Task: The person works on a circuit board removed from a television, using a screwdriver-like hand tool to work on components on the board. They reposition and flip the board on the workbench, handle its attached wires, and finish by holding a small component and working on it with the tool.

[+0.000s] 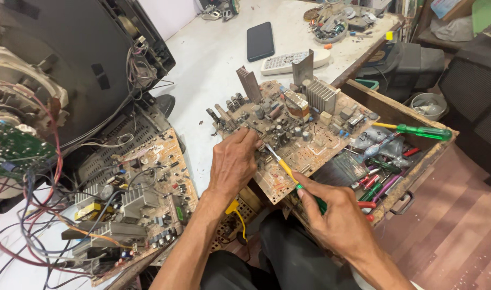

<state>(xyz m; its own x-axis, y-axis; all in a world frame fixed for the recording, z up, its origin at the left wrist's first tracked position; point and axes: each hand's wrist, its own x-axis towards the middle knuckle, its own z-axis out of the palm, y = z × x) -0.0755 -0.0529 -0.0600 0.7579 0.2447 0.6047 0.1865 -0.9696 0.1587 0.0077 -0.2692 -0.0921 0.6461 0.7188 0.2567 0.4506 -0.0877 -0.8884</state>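
The circuit board (304,134), brown and crowded with capacitors, a transformer and finned heat sinks, lies tilted across the near edge of the tabletop (213,59) and the rim of an open wooden drawer (417,156) full of tools. The left hand (233,164) rests on the board's near-left part, fingers curled and pressing down on the components there, so it grips nothing but steadies the board. The right hand (339,217), just off the board's near edge, is closed around the green handle of a screwdriver (288,171), whose yellow shaft runs up to a tip set among the parts close beside the left fingertips. Working well here seems to call for keeping the left hand firmly planted so the unsupported board does not rock, and for light, controlled pressure, since a slip could likely scrape neighbouring parts or the fingers. Left of the board sits a second circuit board (132,204) tangled in wires under an opened television (68,64); beyond the board lie a phone (260,41) and a remote control (288,62).
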